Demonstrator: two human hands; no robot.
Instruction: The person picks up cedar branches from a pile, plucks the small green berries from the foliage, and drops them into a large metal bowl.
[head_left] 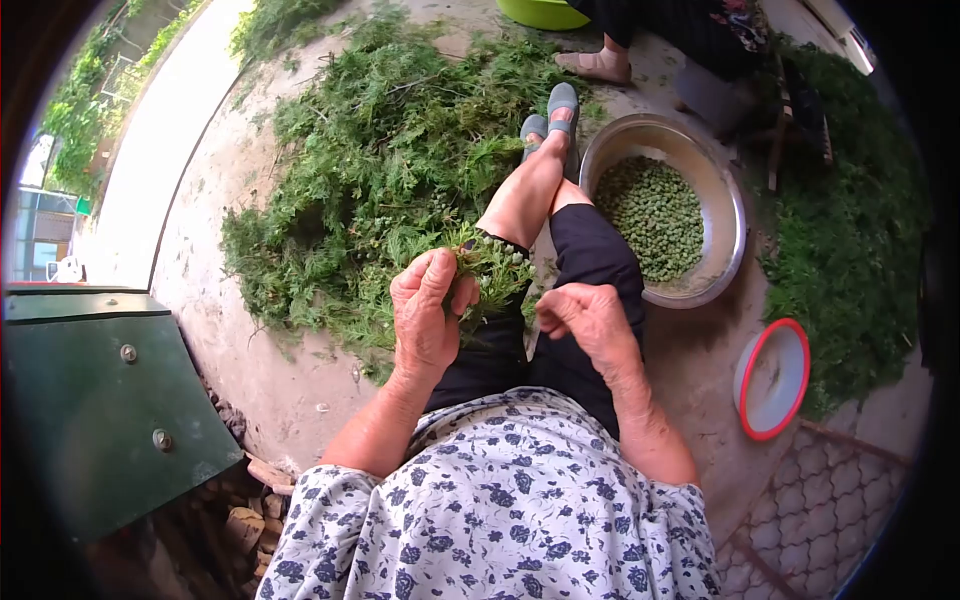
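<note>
Currently, the left hand [425,312] is closed around the stems of a leafy sprig [497,268] bearing small green cones, held up above the person's lap. The right hand [592,322] is apart from it, just beside the sprig, fingers curled; whether anything lies between them cannot be told. Near the right knee, a metal basin [726,225] on the floor contains many loose green cones [655,215]. Cut greenery [360,160] lies heaped beyond the left hand.
</note>
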